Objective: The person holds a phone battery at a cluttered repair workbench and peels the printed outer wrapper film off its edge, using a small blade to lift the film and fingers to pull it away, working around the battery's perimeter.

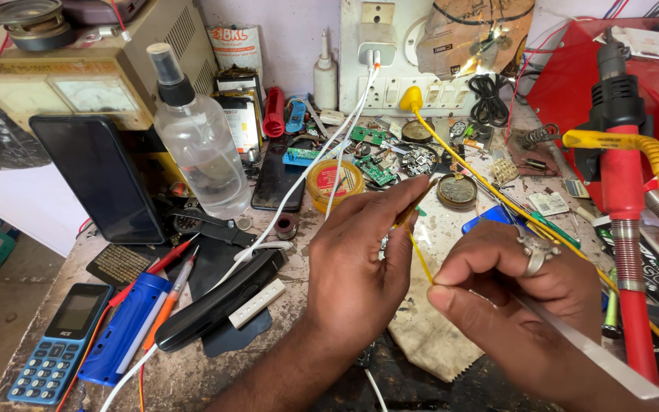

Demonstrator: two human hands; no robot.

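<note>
My left hand pinches the upper end of a thin yellow wire between thumb and fingertips, above a stained cloth on the cluttered bench. My right hand grips the wire's lower end between thumb and forefinger and also clasps metal tweezers. A spray bottle stands well to the left.

A thin yellow wire runs taut and slanted between the two hands, its lower end pinched at the right hand's thumb and forefinger. Its upper end disappears under the left hand's fingertips.
</note>
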